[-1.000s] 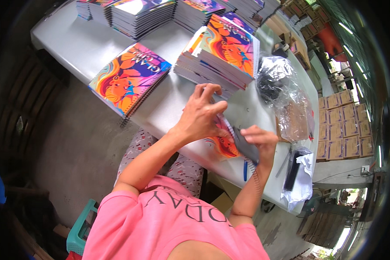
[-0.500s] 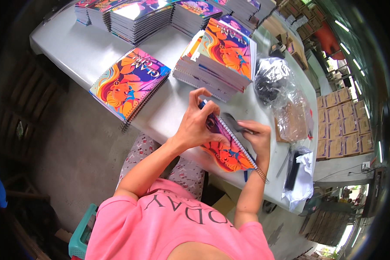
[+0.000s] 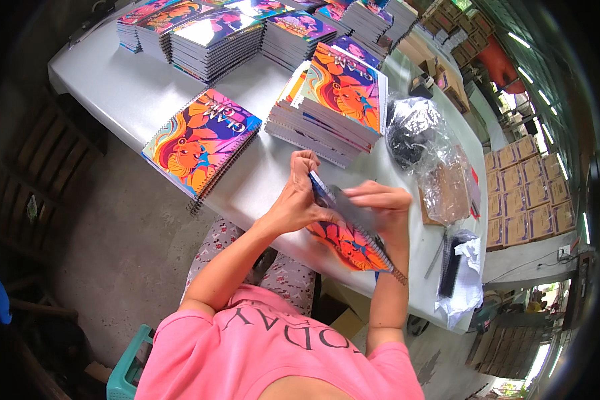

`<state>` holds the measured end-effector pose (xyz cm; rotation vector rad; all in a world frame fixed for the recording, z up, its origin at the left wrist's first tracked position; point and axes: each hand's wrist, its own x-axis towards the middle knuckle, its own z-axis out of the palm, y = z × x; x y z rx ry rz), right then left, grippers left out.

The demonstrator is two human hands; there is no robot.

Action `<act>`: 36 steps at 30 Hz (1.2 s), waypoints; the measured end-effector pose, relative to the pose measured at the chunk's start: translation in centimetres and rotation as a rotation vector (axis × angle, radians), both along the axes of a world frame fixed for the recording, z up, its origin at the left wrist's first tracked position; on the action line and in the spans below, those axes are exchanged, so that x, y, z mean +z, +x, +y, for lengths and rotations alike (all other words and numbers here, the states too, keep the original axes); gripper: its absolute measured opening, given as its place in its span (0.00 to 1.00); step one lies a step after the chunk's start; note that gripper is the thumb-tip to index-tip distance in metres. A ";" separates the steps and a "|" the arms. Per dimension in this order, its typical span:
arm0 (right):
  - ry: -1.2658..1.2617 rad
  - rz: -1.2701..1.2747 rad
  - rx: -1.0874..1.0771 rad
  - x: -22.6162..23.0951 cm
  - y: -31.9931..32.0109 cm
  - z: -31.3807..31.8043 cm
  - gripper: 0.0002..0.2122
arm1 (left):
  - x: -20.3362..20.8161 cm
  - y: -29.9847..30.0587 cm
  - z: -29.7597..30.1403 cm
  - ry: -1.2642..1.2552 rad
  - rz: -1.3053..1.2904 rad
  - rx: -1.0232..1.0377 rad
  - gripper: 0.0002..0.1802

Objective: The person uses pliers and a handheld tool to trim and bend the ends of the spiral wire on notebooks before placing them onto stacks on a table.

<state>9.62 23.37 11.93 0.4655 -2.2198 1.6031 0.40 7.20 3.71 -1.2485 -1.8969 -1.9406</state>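
Note:
My left hand (image 3: 293,205) grips a spiral notebook (image 3: 350,249) with an orange and purple illustrated cover, tilted over the table's near edge. Its thumb lies on the cover, and the fingers wrap round the top end. Along the bound edge runs a wire coil, whose loose end (image 3: 399,276) sticks out at the lower corner beside my right wrist. My right hand (image 3: 388,203) holds a dark flat tool (image 3: 359,212) against the coil side. That tool is smeared by motion, so its exact kind is unclear.
A coil-bound notebook (image 3: 203,140) lies at the table's left edge. Ahead stands a stack of notebooks (image 3: 343,93), with more stacks (image 3: 217,43) at the back. Crumpled clear plastic (image 3: 440,180), a black strip on white wrapping (image 3: 451,270) and a thin rod (image 3: 436,253) lie to the right.
My right hand has moved up and left along the notebook's bound edge with the dark tool, its fingers now flatter. My left hand keeps its grip, its fingers closer together.

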 end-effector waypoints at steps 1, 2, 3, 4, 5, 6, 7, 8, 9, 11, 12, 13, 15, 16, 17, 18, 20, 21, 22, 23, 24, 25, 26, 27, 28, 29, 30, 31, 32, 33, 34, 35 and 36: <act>0.154 -0.075 0.042 1.0 -0.6 -0.8 0.17 | 0.4 0.1 -0.4 -0.016 0.000 -0.017 0.50; 0.332 -0.222 -0.077 0.9 -1.2 -0.6 0.17 | 0.9 0.6 -0.8 0.033 -0.112 -0.049 0.49; 0.458 -0.208 -0.186 0.3 -0.8 0.2 0.16 | 1.0 0.7 -0.7 0.005 -0.084 -0.056 0.49; 0.587 -0.194 -0.295 -1.0 -0.3 1.8 0.16 | 0.9 0.7 -0.5 -0.017 -0.055 -0.061 0.50; 0.712 -0.180 -0.384 -1.8 0.1 3.1 0.16 | 0.7 0.6 -0.6 -0.044 -0.032 -0.045 0.51; 0.706 -0.243 -0.555 -1.9 1.2 3.9 0.16 | 0.6 0.5 -0.8 0.053 -0.041 0.014 0.40; 0.737 -0.232 -0.708 -2.7 2.9 5.8 0.16 | 0.5 0.3 -1.2 0.017 -0.204 -0.060 0.34; 0.764 -0.224 -0.874 -4.2 5.1 8.2 0.15 | 0.4 0.1 -1.7 -0.022 -0.365 -0.146 0.29; 0.897 -0.352 -0.970 -5.8 7.7 10.4 0.17 | 0.3 0.2 -2.0 -0.065 -0.528 -0.231 0.25; 0.923 -0.453 -1.036 -7.7 11.3 10.7 0.19 | 0.9 0.8 -2.0 0.091 -0.655 -0.226 0.15; 0.829 -0.427 -1.070 -7.9 12.1 9.4 0.20 | 1.5 1.1 -2.2 0.143 -0.715 -0.203 0.14; 0.735 -0.405 -1.095 -8.3 13.0 7.9 0.21 | 1.9 1.5 -2.5 0.193 -0.779 -0.173 0.13; 0.864 -0.652 -1.109 -10.0 14.8 3.7 0.23 | 2.7 2.0 -3.0 0.248 -0.716 -0.082 0.09; 0.933 -0.779 -1.114 -10.4 15.6 2.3 0.24 | 3.6 2.3 -3.1 0.267 -0.649 -0.040 0.09; 0.924 -0.714 -1.127 -11.1 16.1 1.9 0.25 | 4.1 2.6 -3.2 0.286 -0.582 0.002 0.10; 0.915 -0.648 -1.141 -11.6 16.3 1.5 0.25 | 4.2 2.4 -3.6 0.176 -0.352 0.102 0.13; 0.955 -0.578 -1.157 -11.7 16.5 1.2 0.22 | 4.7 3.0 -3.3 0.118 -0.177 0.190 0.13; 0.763 -0.502 -1.178 -11.3 15.9 0.7 0.21 | 4.9 3.4 -3.3 0.084 -0.083 0.230 0.13; 0.579 -0.420 -1.197 -10.6 15.3 0.6 0.20 | 5.1 3.7 -3.0 0.096 -0.094 0.244 0.17; 0.396 -0.335 -1.210 -9.5 14.6 0.2 0.19 | 5.1 3.9 -2.9 0.108 -0.067 0.253 0.17; 0.242 -0.223 -1.195 -6.5 12.9 -1.7 0.16 | 4.9 3.9 -2.7 0.124 -0.044 0.279 0.18; 0.247 -0.137 -1.100 -3.3 11.8 -3.9 0.15 | 4.8 3.9 -2.7 0.136 -0.022 0.302 0.19; 0.260 -0.052 -1.015 -0.6 11.1 -6.2 0.15 | 4.7 4.2 -2.8 0.133 -0.016 0.306 0.20; 0.390 -0.022 -0.923 0.9 10.7 -7.9 0.15 | 4.9 4.4 -2.9 0.118 -0.001 0.320 0.21; 0.521 0.005 -0.838 2.2 10.4 -9.2 0.15 | 5.1 4.6 -2.9 0.107 0.012 0.323 0.22; 0.599 0.022 -0.788 3.1 9.9 -10.2 0.17 | 5.1 4.7 -2.9 0.095 0.044 0.324 0.23; 0.645 0.039 -0.776 3.1 9.4 -10.5 0.17 | 5.2 4.8 -2.8 0.087 0.077 0.320 0.24; 0.692 0.055 -0.761 3.0 9.0 -10.6 0.17 | 5.3 5.0 -2.7 0.079 0.109 0.316 0.25; 0.693 0.039 -0.774 2.9 9.0 -10.6 0.17 | 5.4 5.1 -2.6 0.081 0.114 0.301 0.26; 0.693 0.025 -0.775 2.6 8.9 -10.7 0.17 | 5.4 5.3 -2.7 0.082 0.118 0.296 0.26; 0.693 0.011 -0.777 2.4 8.8 -10.7 0.16 | 5.4 5.3 -2.8 0.082 0.122 0.291 0.27; 0.684 -0.008 -0.761 2.4 8.8 -10.7 0.16 | 5.4 5.4 -2.7 0.086 0.123 0.285 0.28; 0.674 -0.028 -0.744 2.4 8.9 -10.8 0.16 | 5.4 5.5 -2.7 0.086 0.123 0.280 0.28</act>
